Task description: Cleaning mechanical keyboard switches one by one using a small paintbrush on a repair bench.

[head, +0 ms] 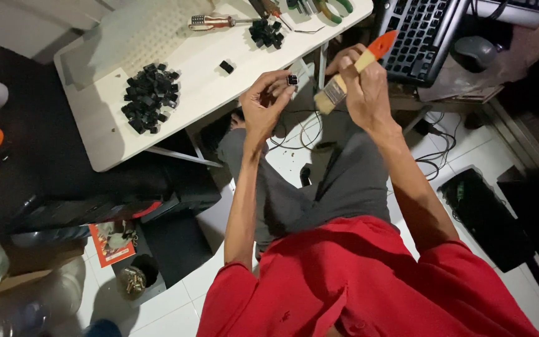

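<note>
White folding table (113, 134) is standing over a pale tiled floor (176, 306), seen from the head camera. Item: large pile of black keycaps (151, 97) is lying on the table's near half; a smaller heap (266, 32) and a lone keycap (226, 66) are sitting farther along, near a screwdriver (216, 22). Item: black keyboard (420, 34) is resting to the right. Left hand (264, 105) is pinching a single small keycap (292, 79) between its fingertips, raised above the lap. Right hand (360, 81) is closing around a paintbrush (349, 73) with an orange-tipped handle, bristles just beside that keycap.
</note>
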